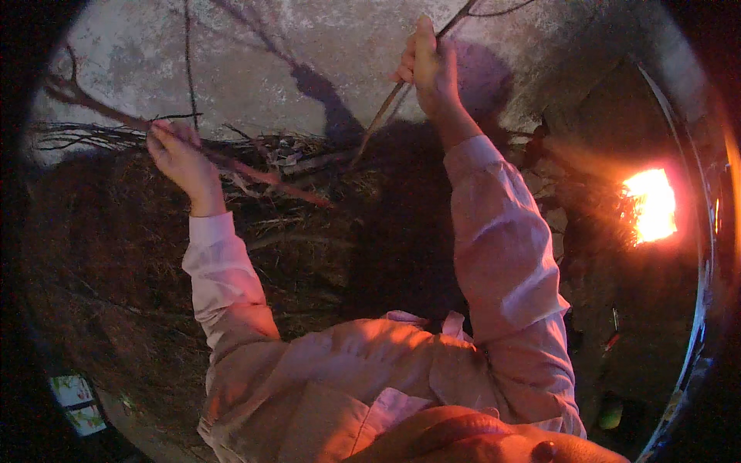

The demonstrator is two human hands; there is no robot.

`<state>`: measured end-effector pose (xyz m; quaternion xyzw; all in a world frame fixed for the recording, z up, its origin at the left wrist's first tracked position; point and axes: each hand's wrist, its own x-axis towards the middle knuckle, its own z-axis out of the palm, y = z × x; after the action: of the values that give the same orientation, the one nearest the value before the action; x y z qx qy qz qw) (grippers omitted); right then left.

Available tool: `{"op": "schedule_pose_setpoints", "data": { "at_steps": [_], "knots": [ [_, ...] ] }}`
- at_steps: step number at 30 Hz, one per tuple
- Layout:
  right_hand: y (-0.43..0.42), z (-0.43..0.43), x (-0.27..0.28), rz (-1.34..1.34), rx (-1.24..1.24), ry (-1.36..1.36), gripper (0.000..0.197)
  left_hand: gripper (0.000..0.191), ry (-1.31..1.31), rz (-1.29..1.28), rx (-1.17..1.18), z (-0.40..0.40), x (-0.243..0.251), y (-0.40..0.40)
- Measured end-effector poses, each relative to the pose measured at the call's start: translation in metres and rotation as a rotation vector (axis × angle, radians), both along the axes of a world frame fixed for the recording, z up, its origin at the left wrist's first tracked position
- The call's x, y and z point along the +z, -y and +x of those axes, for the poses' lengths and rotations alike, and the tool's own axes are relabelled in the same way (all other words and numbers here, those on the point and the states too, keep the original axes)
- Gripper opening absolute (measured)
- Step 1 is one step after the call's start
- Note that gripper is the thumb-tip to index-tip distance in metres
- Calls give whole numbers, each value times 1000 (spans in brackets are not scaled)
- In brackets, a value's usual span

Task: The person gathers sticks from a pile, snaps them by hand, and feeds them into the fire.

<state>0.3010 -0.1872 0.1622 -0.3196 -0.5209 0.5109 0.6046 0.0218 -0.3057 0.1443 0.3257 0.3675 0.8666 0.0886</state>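
Note:
My left hand (180,153) is closed around a forked branch (107,109), whose thinner arms spread towards the upper left. The branch's other end (278,184) slants down to the right over a heap of brushwood. Higher up, my right hand (429,69) grips a second stick (379,118), which runs from a fork at the top edge down to the left. Both arms are stretched out in long pale sleeves. Below them lies the heap of twigs and dry brush (127,249), its middle dark in shadow.
A bright fire (651,205) glows at the right, near a curved shiny edge (697,278). Behind the brushwood rises a stained pale wall (243,75) bearing shadows of my arm and the sticks. Thin twigs (75,134) stick out along the heap's top. Two lit panels (78,402) show at the lower left.

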Motion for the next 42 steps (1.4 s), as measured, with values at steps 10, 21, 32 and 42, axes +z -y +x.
{"op": "schedule_pose_setpoints", "data": {
  "at_steps": [10, 21, 32, 42],
  "knots": [
    [-11, 19, -74, -134, -16, -197, 46, 30, 156, -160, 290, -77, -49, 17],
    [0, 22, -185, -522, 90, -562, 46, 53, 168, -532, 687, -172, -132, 70],
    [-32, 94, -216, 781, -495, 1018, 20, 46, -546, -612, 719, -122, -138, -12],
    [8, 35, -119, -179, -127, -175, 23, 39, -1056, -322, 263, 106, -108, 20]
  ]
}}
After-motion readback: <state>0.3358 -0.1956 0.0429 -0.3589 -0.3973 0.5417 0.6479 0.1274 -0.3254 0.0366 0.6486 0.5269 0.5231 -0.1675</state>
